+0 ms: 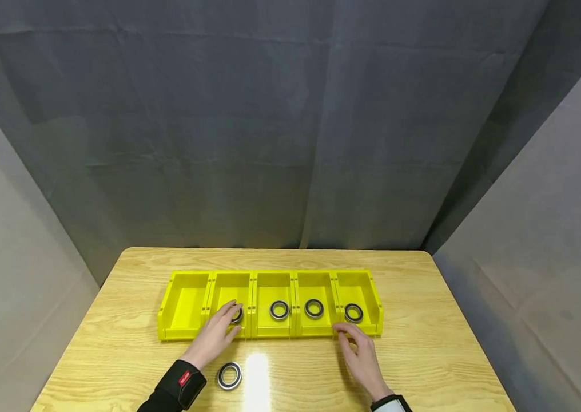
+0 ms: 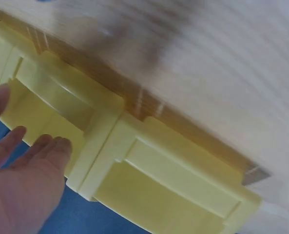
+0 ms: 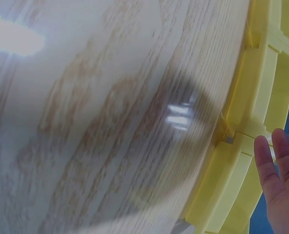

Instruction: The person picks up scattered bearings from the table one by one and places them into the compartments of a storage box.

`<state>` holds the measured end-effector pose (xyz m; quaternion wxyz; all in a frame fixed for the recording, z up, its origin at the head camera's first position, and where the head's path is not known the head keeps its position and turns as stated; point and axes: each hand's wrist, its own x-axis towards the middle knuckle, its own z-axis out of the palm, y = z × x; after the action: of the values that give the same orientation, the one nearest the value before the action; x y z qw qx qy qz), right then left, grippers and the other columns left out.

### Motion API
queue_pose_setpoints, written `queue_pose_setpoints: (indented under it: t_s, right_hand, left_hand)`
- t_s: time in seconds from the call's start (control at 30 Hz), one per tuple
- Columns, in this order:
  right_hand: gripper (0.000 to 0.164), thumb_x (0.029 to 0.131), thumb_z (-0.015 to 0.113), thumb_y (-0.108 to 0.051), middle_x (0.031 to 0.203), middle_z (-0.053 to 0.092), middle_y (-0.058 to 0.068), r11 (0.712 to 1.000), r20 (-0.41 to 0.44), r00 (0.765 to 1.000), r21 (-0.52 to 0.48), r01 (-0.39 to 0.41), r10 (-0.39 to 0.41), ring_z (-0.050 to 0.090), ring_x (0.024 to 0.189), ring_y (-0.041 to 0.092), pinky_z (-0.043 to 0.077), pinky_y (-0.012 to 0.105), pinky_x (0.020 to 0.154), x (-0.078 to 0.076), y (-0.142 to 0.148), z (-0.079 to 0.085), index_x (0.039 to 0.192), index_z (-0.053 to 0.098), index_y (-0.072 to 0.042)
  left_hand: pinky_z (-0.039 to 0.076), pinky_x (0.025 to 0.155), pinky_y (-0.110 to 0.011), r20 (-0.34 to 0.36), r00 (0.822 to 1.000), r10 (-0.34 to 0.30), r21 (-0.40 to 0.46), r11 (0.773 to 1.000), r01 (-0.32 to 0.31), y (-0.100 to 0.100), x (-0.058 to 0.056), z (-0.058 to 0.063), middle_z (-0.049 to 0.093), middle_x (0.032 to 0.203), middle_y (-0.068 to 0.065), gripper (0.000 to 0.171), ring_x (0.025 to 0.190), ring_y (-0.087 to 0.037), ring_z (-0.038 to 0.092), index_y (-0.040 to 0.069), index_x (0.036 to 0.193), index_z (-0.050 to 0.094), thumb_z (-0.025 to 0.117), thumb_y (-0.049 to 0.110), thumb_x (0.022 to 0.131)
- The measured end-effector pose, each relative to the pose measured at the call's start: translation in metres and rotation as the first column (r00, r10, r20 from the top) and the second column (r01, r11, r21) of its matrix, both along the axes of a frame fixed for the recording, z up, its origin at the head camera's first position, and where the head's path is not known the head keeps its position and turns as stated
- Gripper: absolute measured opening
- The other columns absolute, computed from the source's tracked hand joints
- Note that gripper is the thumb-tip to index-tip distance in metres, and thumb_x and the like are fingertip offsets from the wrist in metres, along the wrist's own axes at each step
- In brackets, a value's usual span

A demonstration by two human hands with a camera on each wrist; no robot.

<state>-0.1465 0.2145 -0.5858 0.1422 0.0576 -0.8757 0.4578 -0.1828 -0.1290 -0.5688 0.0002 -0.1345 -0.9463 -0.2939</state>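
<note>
My left hand (image 1: 214, 337) reaches over the front wall of the second compartment from the left. Its fingers are spread above a ball bearing (image 1: 237, 315), which they partly cover. In the left wrist view the fingertips (image 2: 61, 144) stand apart from the thumb, with nothing between them. My right hand (image 1: 361, 356) is at the front edge of the yellow bin row (image 1: 275, 332), by the divider left of the rightmost compartment. Its fingers (image 3: 282, 151) look loosely extended and hold nothing. Another bearing (image 1: 229, 376) lies on the table, just right of the left wrist.
One bearing lies in each of the three right-hand compartments: middle (image 1: 279, 302), second from right (image 1: 314, 301) and rightmost (image 1: 354, 305). The leftmost compartment (image 1: 187, 297) shows a bare floor. Grey curtains (image 1: 249, 143) hang behind the wooden table (image 1: 424, 343) and at both sides.
</note>
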Motion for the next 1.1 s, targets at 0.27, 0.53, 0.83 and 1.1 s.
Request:
queue_pose_setpoints:
  t_s: [0.27, 0.53, 0.83, 1.1]
  right_hand:
    - [0.026, 0.095, 0.060, 0.004, 0.115, 0.074, 0.005, 1.000, 0.074, 0.997, 0.006, -0.005, 0.004, 0.068, 0.107, 0.019, 0.058, 0.028, 0.087, -0.001, 0.003, 0.003, 0.112, 0.074, -0.009]
    - [0.026, 0.093, 0.061, 0.005, 0.113, 0.075, 0.004, 1.000, 0.061, 0.998, -0.002, -0.003, 0.003, 0.068, 0.106, 0.016, 0.058, 0.026, 0.086, 0.000, 0.004, 0.000, 0.111, 0.075, -0.009]
    - [0.024, 0.095, 0.060, 0.002, 0.115, 0.074, 0.006, 1.000, 0.081, 0.997, -0.003, -0.011, 0.011, 0.068, 0.108, 0.017, 0.057, 0.026, 0.087, 0.001, 0.003, 0.001, 0.112, 0.074, -0.009]
    - [0.024, 0.096, 0.059, 0.001, 0.119, 0.073, 0.006, 0.999, 0.100, 0.994, -0.022, -0.033, 0.035, 0.068, 0.111, 0.023, 0.058, 0.027, 0.090, 0.001, 0.002, 0.003, 0.113, 0.074, -0.008]
  left_hand:
    - [0.040, 0.112, -0.062, 0.069, 0.998, 0.006, 0.060, 0.998, -0.010, -0.010, 0.024, 0.004, 0.036, 0.161, -0.018, 0.058, 0.143, -0.041, 0.043, 0.008, 0.149, 0.048, 0.067, 0.025, 0.097]
    - [0.037, 0.109, -0.070, 0.118, 0.993, -0.026, 0.086, 0.996, 0.016, -0.019, 0.057, -0.003, 0.030, 0.164, -0.020, 0.066, 0.146, -0.046, 0.037, 0.008, 0.150, 0.046, 0.070, 0.033, 0.094]
    - [0.042, 0.105, -0.069, 0.103, 0.991, -0.087, 0.065, 0.995, 0.081, -0.020, 0.068, -0.002, 0.042, 0.155, -0.023, 0.071, 0.140, -0.046, 0.043, 0.006, 0.146, 0.050, 0.071, 0.045, 0.090]
    - [0.053, 0.090, -0.047, 0.096, 0.974, -0.204, -0.037, 0.977, 0.208, -0.015, 0.068, -0.005, 0.054, 0.126, -0.004, 0.070, 0.114, -0.023, 0.052, 0.011, 0.139, 0.058, 0.075, 0.051, 0.084]
